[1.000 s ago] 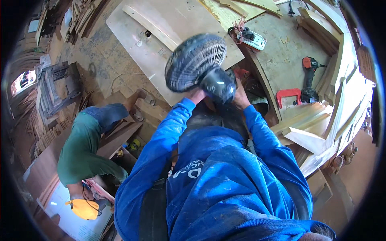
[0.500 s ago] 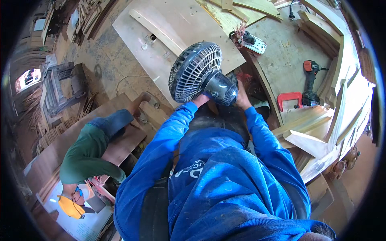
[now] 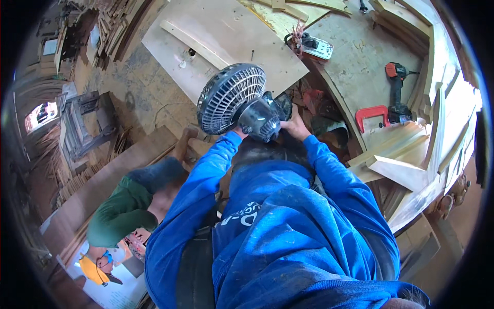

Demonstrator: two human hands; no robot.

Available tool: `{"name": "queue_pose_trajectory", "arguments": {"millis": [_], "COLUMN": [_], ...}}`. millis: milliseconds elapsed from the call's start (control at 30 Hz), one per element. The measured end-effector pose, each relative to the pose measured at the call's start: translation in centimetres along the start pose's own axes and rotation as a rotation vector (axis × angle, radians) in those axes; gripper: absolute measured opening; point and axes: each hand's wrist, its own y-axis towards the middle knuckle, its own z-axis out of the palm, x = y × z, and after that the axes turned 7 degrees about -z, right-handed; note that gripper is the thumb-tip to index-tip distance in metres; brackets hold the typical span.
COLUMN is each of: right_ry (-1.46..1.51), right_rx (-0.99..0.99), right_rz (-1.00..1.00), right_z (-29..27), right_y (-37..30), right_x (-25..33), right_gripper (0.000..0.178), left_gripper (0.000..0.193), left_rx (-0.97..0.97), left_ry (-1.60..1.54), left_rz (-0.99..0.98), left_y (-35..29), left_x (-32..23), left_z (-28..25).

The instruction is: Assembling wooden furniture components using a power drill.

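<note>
In front of my waist I hold a black fan (image 3: 234,100) with a round wire-like cage and a dusty motor housing. My left hand (image 3: 240,132) is at the underside of the cage beside the housing, its fingers mostly hidden by the fan. My right hand (image 3: 296,126) grips the fan at the dark part right of the housing, fingers pointing away from me. The cage faces toward the left and away. Just beyond it lies a flat plywood panel (image 3: 236,41) with a narrow wooden strip (image 3: 193,44) on it.
On the bench to the right are a cordless drill (image 3: 396,92), a red C-clamp (image 3: 371,117) and a white power tool (image 3: 316,47). Curved wooden pieces (image 3: 435,77) stand at the right rim. At left, a person in a green top (image 3: 121,211) bends over a board.
The fan and both my hands have shifted left and slightly toward me, with the fan tilting a little. The person in green appears farther right and lower in the view.
</note>
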Motion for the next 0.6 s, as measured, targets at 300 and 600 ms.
{"name": "queue_pose_trajectory", "arguments": {"millis": [300,600], "right_ry": [-0.062,0.120], "right_rx": [0.038,-0.059], "right_rz": [0.000,0.183], "right_z": [0.7,0.0], "right_y": [0.2,-0.3], "right_x": [1.4,1.4], "right_gripper": [0.115,0.127], "left_gripper": [0.057,0.054], "left_rx": [0.146,0.242], "left_ry": [0.003,0.089], "left_rz": [-0.014,0.082], "left_y": [-0.3,-0.8], "left_x": [0.0,0.2], "left_z": [0.0,-2.2]}}
